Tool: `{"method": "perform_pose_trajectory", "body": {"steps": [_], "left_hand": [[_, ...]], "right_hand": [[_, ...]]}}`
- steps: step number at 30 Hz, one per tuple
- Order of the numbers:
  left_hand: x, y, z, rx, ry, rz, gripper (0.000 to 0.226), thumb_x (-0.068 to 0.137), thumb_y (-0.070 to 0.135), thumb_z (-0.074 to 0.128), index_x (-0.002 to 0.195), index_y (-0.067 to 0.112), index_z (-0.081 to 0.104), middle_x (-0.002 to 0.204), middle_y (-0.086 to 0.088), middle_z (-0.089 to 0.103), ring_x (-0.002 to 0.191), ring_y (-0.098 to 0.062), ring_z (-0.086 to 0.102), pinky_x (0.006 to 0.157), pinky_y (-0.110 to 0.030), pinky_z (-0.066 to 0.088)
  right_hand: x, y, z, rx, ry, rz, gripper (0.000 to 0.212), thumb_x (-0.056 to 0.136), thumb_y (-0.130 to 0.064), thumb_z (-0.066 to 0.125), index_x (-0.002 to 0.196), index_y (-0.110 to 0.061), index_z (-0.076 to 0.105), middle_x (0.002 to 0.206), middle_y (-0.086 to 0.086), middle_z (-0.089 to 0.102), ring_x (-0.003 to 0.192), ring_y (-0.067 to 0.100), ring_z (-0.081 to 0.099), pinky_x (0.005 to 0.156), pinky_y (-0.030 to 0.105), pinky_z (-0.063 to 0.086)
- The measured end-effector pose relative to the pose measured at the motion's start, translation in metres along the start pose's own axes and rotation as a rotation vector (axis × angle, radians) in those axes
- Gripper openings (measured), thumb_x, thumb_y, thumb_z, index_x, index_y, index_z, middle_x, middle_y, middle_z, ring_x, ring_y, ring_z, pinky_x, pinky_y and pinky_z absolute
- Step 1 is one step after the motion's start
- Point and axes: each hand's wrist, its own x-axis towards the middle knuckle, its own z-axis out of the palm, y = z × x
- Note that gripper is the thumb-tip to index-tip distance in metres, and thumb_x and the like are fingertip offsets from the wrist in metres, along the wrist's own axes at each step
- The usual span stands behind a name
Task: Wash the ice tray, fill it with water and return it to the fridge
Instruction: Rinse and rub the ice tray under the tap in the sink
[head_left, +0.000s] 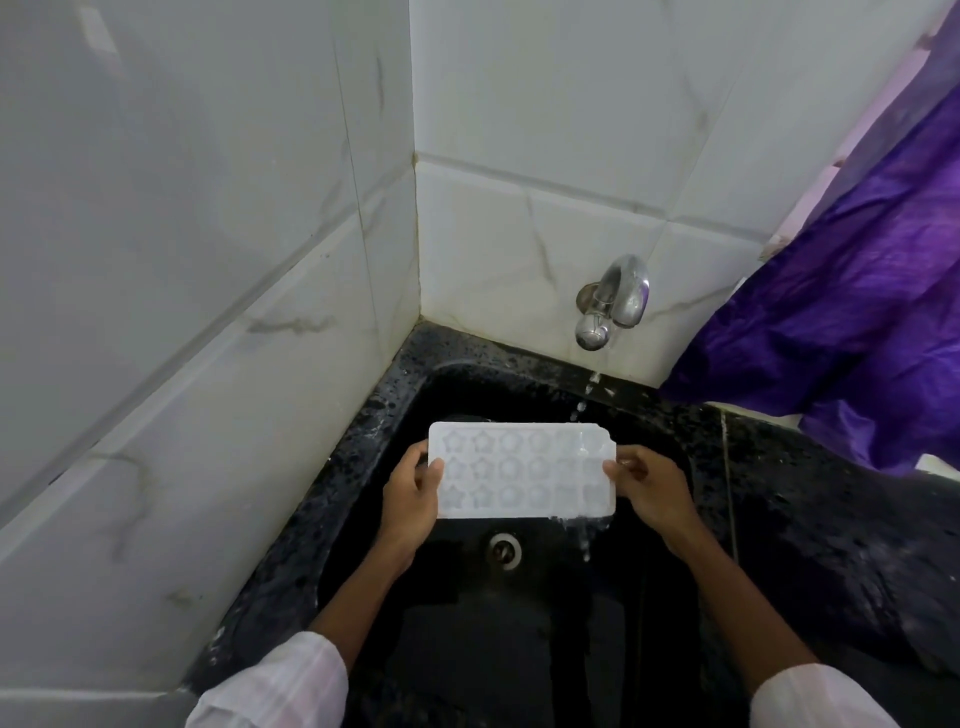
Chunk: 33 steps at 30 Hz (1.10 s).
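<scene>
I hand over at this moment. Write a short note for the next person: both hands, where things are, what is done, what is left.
Left hand grips the left end of the tray, right hand the right end.
Tray is cavities up over the sink; water from the tap falls on its far right corner and spills off the near edge.
Done: tray under water. Left: finish washing and filling, then the fridge, not in view.

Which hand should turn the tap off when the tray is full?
The right hand, probably. It grips the ice tray at the end nearest the tap, which sits above and to that side; the left hand holds the far end.
</scene>
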Motion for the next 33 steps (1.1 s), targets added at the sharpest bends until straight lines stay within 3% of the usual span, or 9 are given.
{"method": "perform_pose_trajectory", "body": {"steps": [4,8,13,16,19,23,27,30,33], "left_hand": [[0.001,-0.001,-0.011,0.137,0.034,0.196,0.017,0.095,0.006,0.064,0.108,0.014,0.070,0.099,0.011,0.074,0.095,0.001,0.070,0.088,-0.027,0.057],[0.004,0.009,-0.014,0.192,0.052,0.309,0.017,0.093,0.006,0.067,0.108,0.012,0.073,0.096,0.014,0.074,0.092,0.006,0.070,0.087,-0.019,0.055],[0.002,0.016,-0.015,0.245,0.135,0.468,0.011,0.093,0.009,0.067,0.103,0.011,0.073,0.091,0.019,0.070,0.088,0.011,0.066,0.083,-0.014,0.053],[-0.001,0.017,-0.014,0.275,0.133,0.515,0.018,0.093,0.008,0.067,0.110,0.009,0.073,0.099,0.009,0.076,0.090,0.003,0.070,0.085,-0.022,0.056],[-0.008,0.018,-0.011,0.274,0.223,0.596,0.017,0.095,0.006,0.065,0.110,0.009,0.073,0.100,0.005,0.076,0.089,-0.004,0.070,0.080,-0.020,0.054],[-0.001,0.016,-0.012,0.276,0.118,0.505,0.020,0.094,0.005,0.065,0.112,0.012,0.073,0.102,0.010,0.075,0.094,-0.002,0.071,0.088,-0.028,0.058],[-0.007,0.018,-0.012,0.307,0.206,0.565,0.016,0.095,0.005,0.065,0.107,0.011,0.072,0.098,0.007,0.075,0.089,-0.004,0.070,0.080,-0.019,0.053],[-0.001,0.014,-0.013,0.305,0.107,0.470,0.019,0.093,0.003,0.065,0.108,0.012,0.073,0.099,0.009,0.075,0.092,-0.008,0.072,0.083,-0.017,0.054],[-0.005,0.017,-0.013,0.313,0.140,0.513,0.017,0.094,0.004,0.065,0.106,0.013,0.073,0.098,0.012,0.073,0.092,0.004,0.069,0.084,-0.013,0.052]], "right_hand": [[-0.017,0.007,-0.003,-0.028,0.160,-0.194,0.009,0.086,-0.012,0.072,0.090,-0.020,0.069,0.087,-0.013,0.071,0.081,-0.005,0.066,0.074,0.009,0.050],[-0.023,0.010,-0.006,-0.095,0.158,-0.217,0.013,0.085,-0.011,0.074,0.088,-0.023,0.069,0.079,-0.017,0.069,0.077,-0.012,0.063,0.070,0.003,0.044],[-0.030,0.004,-0.010,-0.148,0.332,-0.365,0.010,0.087,-0.010,0.071,0.096,-0.014,0.072,0.083,-0.012,0.069,0.081,-0.003,0.063,0.073,0.002,0.041],[-0.031,0.004,-0.009,-0.145,0.274,-0.335,0.012,0.085,-0.006,0.072,0.095,-0.013,0.073,0.079,-0.009,0.070,0.075,0.003,0.066,0.072,0.001,0.041],[-0.039,0.000,-0.008,-0.147,0.396,-0.457,0.014,0.087,-0.003,0.069,0.098,-0.010,0.073,0.088,-0.006,0.072,0.079,0.003,0.064,0.075,0.002,0.041],[-0.037,0.002,-0.006,-0.144,0.296,-0.381,0.012,0.087,-0.001,0.068,0.092,-0.011,0.072,0.078,-0.005,0.070,0.072,0.007,0.066,0.069,0.000,0.039],[-0.040,-0.001,-0.004,-0.145,0.409,-0.457,0.015,0.089,-0.002,0.066,0.101,-0.009,0.072,0.094,-0.006,0.072,0.083,0.002,0.065,0.080,0.004,0.042],[-0.036,0.001,-0.004,-0.157,0.322,-0.381,0.013,0.089,-0.001,0.066,0.097,-0.009,0.071,0.084,-0.002,0.072,0.076,0.008,0.067,0.072,0.005,0.044],[-0.039,0.003,-0.002,-0.166,0.382,-0.410,0.013,0.089,-0.001,0.066,0.099,-0.007,0.072,0.087,0.000,0.073,0.078,0.005,0.065,0.075,0.008,0.046]]}}
